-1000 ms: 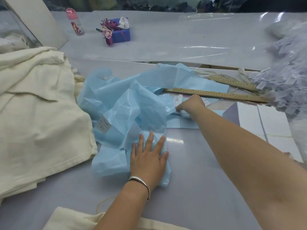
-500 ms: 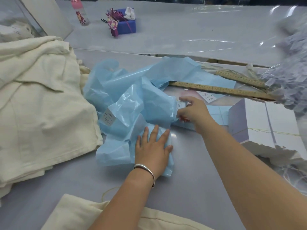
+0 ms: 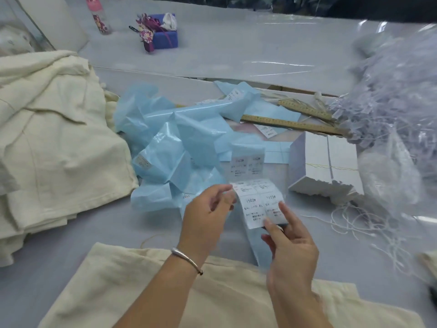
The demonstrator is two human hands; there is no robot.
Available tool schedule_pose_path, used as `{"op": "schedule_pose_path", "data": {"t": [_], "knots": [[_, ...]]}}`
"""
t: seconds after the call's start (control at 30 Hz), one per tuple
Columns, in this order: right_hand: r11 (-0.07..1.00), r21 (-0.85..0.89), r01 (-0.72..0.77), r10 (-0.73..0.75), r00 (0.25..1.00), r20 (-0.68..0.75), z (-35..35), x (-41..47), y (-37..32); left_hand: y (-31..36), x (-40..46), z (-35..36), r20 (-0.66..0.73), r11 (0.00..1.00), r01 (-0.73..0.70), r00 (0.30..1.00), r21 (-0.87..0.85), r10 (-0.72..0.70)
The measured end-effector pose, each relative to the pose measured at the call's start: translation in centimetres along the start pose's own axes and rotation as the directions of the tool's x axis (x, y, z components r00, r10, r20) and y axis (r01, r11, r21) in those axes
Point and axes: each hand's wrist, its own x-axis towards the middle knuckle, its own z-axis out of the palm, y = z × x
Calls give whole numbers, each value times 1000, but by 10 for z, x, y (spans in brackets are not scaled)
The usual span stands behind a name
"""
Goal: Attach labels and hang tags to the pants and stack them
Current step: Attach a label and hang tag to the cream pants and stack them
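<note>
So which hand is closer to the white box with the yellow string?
The right hand. It holds the label sheet just below and left of the white box. The left hand, pinching the sheet's other edge, sits farther left.

Desk (image 3: 236, 50): pale grey surface, glossy in the far half. Two wooden rulers (image 3: 290, 123) lie side by side beyond the hands, toward the right, the nearer one partly under blue sheet. Far beyond the hands, left of centre: small blue box (image 3: 165, 39) holding ribbon and a patterned item; contents not resolved further. Left of the box stands a pink bottle (image 3: 98, 15), upright, cartoon print on its side, top cut by frame edge.
</note>
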Motion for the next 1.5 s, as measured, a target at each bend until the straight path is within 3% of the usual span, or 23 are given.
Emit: {"op": "schedule_pose_path", "data": {"t": [0.07,0.17,0.27,0.33,0.4,0.5,0.67,0.83,1.1,1.33,1.43,1.5], "knots": [[1000,4,3,-3,1000,25,-8,-14,-1,7,-20,8,118,965,112,989,-237,-86],[998,-50,26,-20,992,127,-17,-29,-5,11,-36,8,187,937,143,979,-318,-85],[961,-238,138,-73,962,263,-25,-36,-11,16,-41,1,223,932,159,971,-325,-88],[815,-440,377,-227,907,355,-29,-37,-18,19,-44,-3,225,936,162,970,-313,-93],[564,-562,605,-382,794,472,-31,-34,-28,23,-47,-6,235,939,153,969,-307,-81],[328,-601,729,-400,683,611,-27,-25,-45,29,-50,-7,260,936,150,963,-318,-66],[251,-609,752,-290,659,694,-22,-18,-65,35,-53,0,245,917,194,963,-348,-110],[181,-598,781,-302,623,722,-24,-20,-71,39,-53,1,277,918,239,949,-316,-152],[176,-571,802,-354,593,723,-21,-23,-77,42,-52,0,294,939,204,948,-276,-119],[210,-555,805,-335,592,733,-9,-21,-80,38,-53,2,216,989,-143,967,28,134],[304,-569,764,-285,642,711,-4,-19,-81,36,-54,0,186,963,-226,963,146,197],[459,-566,685,-252,711,656,-2,-19,-84,34,-54,1,169,944,-250,962,216,216]]}}
